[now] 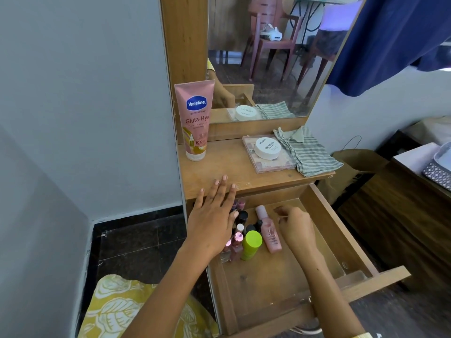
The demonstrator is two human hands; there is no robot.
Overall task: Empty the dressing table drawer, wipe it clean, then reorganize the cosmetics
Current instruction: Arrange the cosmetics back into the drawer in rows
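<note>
Our left hand (214, 215) hovers flat and empty; right hand (296, 225), loosely curled, holds nothing. Bottles fill the drawer (324, 215)'s left; tube (195, 120) and compact (267, 148) await on the counter (219, 167) — we judge reorganizing underway.

I have only the one head view, worn high and tilted forward and down, close over the open drawer (288, 272) and the bench (244, 172). The wide lens bends the edges. It faces the mirror (273, 57), which shows the room behind me.
</note>
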